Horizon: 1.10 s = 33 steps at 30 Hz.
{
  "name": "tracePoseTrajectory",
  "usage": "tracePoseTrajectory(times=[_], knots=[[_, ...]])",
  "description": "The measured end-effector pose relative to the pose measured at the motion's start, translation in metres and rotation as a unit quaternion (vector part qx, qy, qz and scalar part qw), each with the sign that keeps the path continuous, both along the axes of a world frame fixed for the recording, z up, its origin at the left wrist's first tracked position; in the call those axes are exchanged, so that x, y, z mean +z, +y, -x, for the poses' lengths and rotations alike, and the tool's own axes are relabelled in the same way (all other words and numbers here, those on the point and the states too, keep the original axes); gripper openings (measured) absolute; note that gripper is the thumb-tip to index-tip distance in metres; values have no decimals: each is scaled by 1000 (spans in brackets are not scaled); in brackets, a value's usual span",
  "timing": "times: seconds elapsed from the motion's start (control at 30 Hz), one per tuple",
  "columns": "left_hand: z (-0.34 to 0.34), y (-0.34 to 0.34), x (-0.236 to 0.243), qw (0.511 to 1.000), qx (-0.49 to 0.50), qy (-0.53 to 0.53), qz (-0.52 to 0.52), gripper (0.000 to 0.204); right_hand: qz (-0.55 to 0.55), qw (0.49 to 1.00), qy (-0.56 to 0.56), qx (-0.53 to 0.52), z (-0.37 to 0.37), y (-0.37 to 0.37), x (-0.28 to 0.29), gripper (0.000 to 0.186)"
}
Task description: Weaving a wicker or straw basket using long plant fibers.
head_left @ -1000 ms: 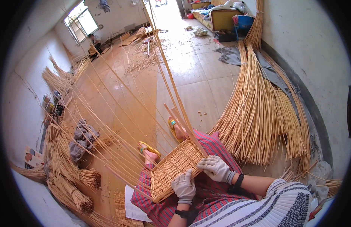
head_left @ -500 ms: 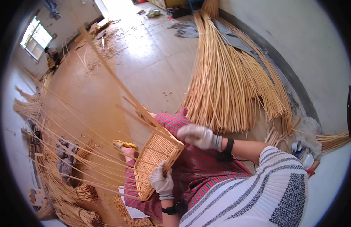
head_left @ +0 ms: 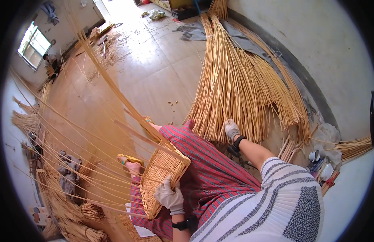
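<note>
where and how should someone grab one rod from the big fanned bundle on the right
Probably pinch its loose near end, coming from the near side, where the right hand is: the fanned bundle spreads wide there, while its far end is gathered narrow.

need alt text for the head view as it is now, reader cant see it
A gloved left hand holds a woven basket with long loose stakes, while the gloved right hand is at the near end of a big fan of reeds. More bundles lie at left, and another person is near the window.
</note>
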<state>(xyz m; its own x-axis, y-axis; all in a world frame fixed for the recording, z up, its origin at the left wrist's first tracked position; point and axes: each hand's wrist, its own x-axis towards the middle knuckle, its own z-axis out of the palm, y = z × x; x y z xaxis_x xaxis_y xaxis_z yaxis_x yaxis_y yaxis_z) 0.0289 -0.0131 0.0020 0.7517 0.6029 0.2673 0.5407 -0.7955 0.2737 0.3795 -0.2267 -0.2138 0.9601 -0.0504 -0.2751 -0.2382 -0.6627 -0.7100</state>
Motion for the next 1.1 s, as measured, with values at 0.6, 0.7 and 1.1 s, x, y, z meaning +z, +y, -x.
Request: tracePoseTrajectory(times=[0.6, 0.7, 1.1], knots=[[3, 3, -10, 1000, -11, -15, 7, 42, -794, 517, 223, 228, 101, 51, 280, 40], [5, 3, -13, 1000, -9, -18, -5, 43, -801, 443, 251, 316, 129, 65, 324, 36], [12, -5, 39, 987, -13, -121, 110, 59, -632, 636, 70, 436, 170, 75, 358, 41]])
